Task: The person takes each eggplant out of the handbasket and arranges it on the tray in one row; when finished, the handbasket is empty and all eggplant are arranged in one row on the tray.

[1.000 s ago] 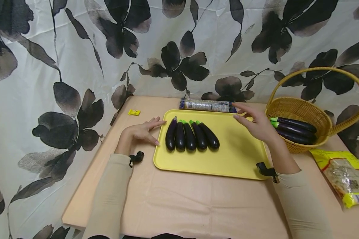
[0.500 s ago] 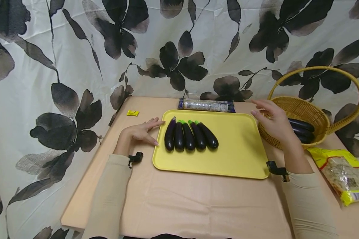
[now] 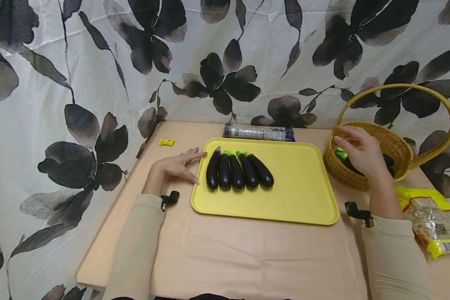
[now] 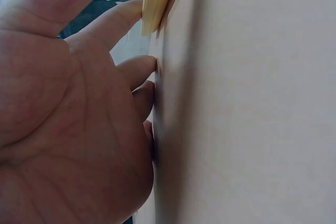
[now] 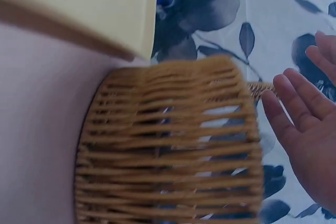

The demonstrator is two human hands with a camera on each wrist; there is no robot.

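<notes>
Several dark purple eggplants (image 3: 237, 171) with green stems lie side by side on the left half of a yellow tray (image 3: 300, 187). My left hand (image 3: 175, 165) rests at the tray's left edge, its fingers touching the rim; in the left wrist view a finger meets the tray edge (image 4: 152, 11) while others rest on the table. Over a wicker basket (image 3: 388, 135) at the right, my right hand (image 3: 365, 154) hovers with extended fingers and holds nothing. Eggplants in the basket (image 3: 341, 154) show green stems but are mostly hidden by that hand. The right wrist view shows the basket's woven side (image 5: 168, 150).
A clear-and-yellow plastic bag (image 3: 431, 221) lies right of the basket, near my right forearm. Behind the tray is a long cylindrical packet (image 3: 258, 132). A small yellow wrapper (image 3: 166, 142) sits at the back left. The basket's tall handle (image 3: 408, 86) arches up before a floral curtain.
My right hand has moved right, from above the tray's right side to over the basket, and now covers most of the eggplants there. The left hand has stayed at the tray edge.
</notes>
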